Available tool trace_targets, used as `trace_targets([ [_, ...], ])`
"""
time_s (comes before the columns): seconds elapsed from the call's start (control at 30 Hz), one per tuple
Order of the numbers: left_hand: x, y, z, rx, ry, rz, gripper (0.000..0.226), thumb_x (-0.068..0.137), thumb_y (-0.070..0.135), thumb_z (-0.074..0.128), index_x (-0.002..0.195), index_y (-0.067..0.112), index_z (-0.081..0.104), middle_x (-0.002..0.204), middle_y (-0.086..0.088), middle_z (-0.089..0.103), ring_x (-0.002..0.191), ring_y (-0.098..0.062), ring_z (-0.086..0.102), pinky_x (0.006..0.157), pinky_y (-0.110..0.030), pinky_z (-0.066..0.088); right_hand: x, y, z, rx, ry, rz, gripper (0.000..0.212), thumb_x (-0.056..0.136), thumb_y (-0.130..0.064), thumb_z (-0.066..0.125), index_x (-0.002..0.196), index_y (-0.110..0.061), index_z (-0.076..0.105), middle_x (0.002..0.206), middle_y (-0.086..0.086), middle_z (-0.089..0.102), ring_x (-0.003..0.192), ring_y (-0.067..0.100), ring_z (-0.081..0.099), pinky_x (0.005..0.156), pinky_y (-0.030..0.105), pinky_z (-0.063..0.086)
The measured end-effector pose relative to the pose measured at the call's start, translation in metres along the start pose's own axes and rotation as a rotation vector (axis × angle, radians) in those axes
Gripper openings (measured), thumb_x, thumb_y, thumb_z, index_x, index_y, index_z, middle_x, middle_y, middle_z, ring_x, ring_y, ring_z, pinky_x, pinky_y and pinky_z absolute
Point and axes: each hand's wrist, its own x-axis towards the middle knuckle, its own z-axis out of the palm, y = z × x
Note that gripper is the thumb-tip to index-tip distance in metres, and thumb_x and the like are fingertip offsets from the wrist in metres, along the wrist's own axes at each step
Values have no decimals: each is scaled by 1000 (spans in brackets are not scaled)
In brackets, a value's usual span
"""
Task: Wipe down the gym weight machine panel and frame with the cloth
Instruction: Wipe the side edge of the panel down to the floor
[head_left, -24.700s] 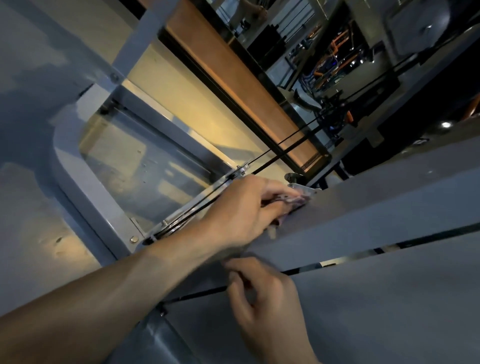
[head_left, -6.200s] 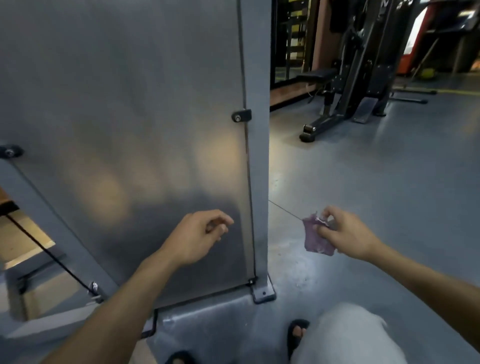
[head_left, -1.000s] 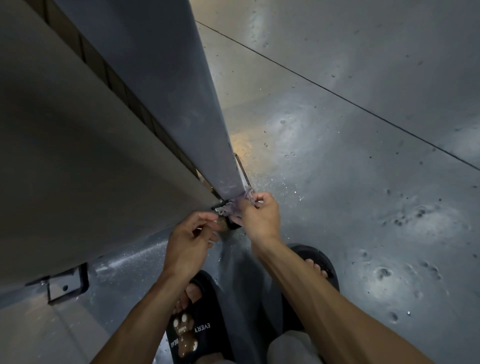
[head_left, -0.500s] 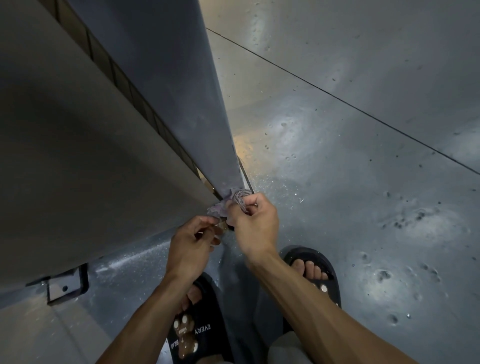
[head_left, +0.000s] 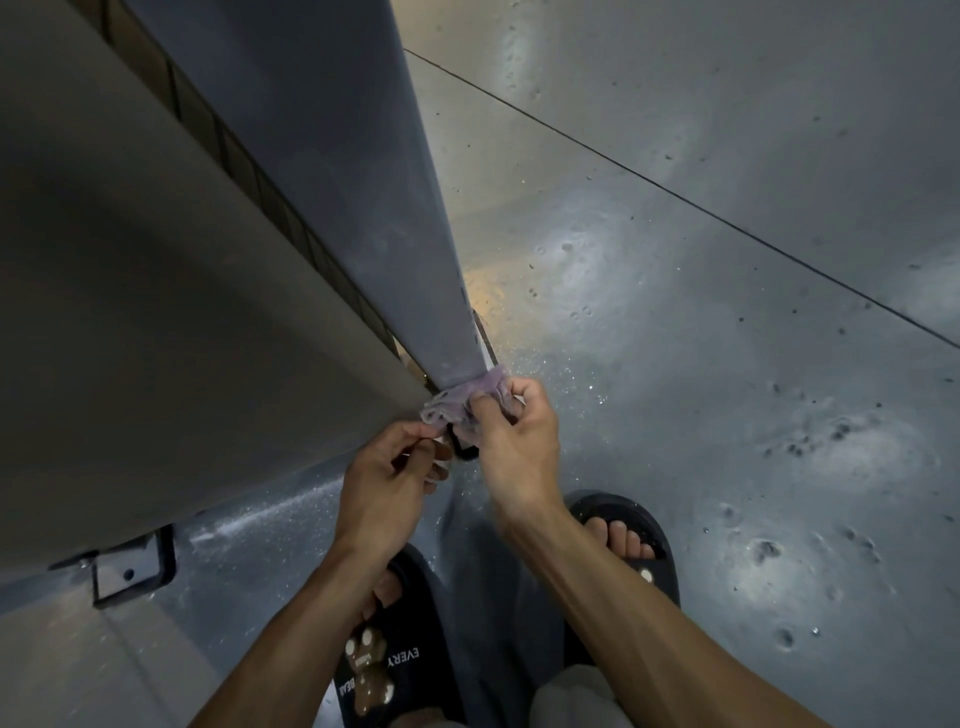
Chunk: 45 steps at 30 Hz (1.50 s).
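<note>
I look straight down the grey upright of the machine frame, with the flat grey panel to its left. A small purple cloth is bunched against the foot of the upright, just above the floor. My right hand grips the right part of the cloth with curled fingers. My left hand pinches the cloth's left edge between thumb and fingers. A dark foot bracket of the frame shows between my hands, partly hidden by them.
The grey gym floor spreads to the right, spotted and with a thin dark seam line. A metal mounting bracket sits at the panel's base on the left. My feet in black slippers stand right under my arms.
The cloth and both hands have stayed at the foot of the upright, shifting slightly; the cloth is now spread a little wider between the two hands.
</note>
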Motion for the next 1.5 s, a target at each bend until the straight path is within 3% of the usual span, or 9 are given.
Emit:
trace_targets([
  [0.2, 0, -1, 0, -25, 0, -2, 31, 101, 2, 55, 95, 27, 72, 82, 3, 76, 71, -15, 70, 71, -33, 58, -5, -10, 0, 5, -2, 8, 6, 98, -16, 65, 99, -18, 59, 96, 7, 74, 82, 15, 72, 75, 31, 60],
  [0.33, 0, -4, 2, -33, -11, -3, 33, 102, -1, 51, 96, 23, 72, 78, 5, 75, 69, -15, 68, 66, -29, 54, -15, -20, -1, -31, -19, -150, 9, 97, -20, 66, 100, -16, 59, 95, 9, 73, 88, 27, 70, 78, 39, 61],
  [0.47, 1, -2, 1, -54, 15, 19, 28, 101, 4, 55, 92, 25, 72, 81, 2, 76, 71, -18, 70, 70, -35, 57, -11, -14, 4, -91, 21, -61, 10, 94, -25, 66, 93, -21, 57, 92, 7, 74, 87, 33, 73, 78, 51, 61],
  [0.67, -2, -1, 5, -101, 33, 73, 30, 106, 10, 51, 92, 27, 72, 79, 0, 75, 67, -18, 68, 67, -38, 54, -21, -29, -1, -40, -50, -151, 9, 97, -16, 65, 101, -13, 58, 92, 7, 74, 85, 28, 72, 75, 39, 61],
  [0.9, -10, 7, 6, -45, 17, 184, 26, 107, 19, 50, 108, 33, 72, 102, 14, 76, 95, -8, 72, 79, -29, 58, -16, -21, 1, -87, -11, -99, 10, 92, -27, 65, 96, -23, 57, 90, 8, 75, 82, 33, 73, 74, 56, 59],
  [1.0, -11, 4, 5, -43, 30, 190, 27, 107, 19, 50, 109, 35, 72, 108, 14, 75, 102, -9, 71, 85, -34, 59, -24, -36, 0, -41, -57, -160, 12, 96, -19, 67, 100, -14, 58, 93, 10, 75, 84, 30, 74, 76, 45, 63],
  [1.1, -12, 7, 5, -39, 46, 202, 34, 107, 16, 50, 102, 41, 72, 104, 15, 75, 98, -7, 71, 80, -19, 54, -40, -57, -4, 7, -111, -307, 9, 97, -12, 66, 97, -10, 57, 84, 2, 71, 70, 11, 69, 64, 24, 56],
  [1.33, -11, 9, 7, -92, 46, 198, 31, 108, 16, 47, 108, 33, 73, 106, 14, 76, 102, -10, 72, 83, -28, 58, -27, -39, -5, -148, -38, -229, 11, 97, -17, 65, 95, -14, 55, 85, 8, 68, 74, 27, 64, 69, 45, 57],
  [1.5, -10, 4, 6, -122, 70, 196, 30, 107, 8, 48, 108, 24, 73, 102, 7, 77, 94, -8, 72, 77, -20, 54, -44, -62, -4, -50, -109, -348, 10, 97, -14, 65, 95, -12, 55, 78, -1, 66, 65, 12, 59, 63, 32, 53],
])
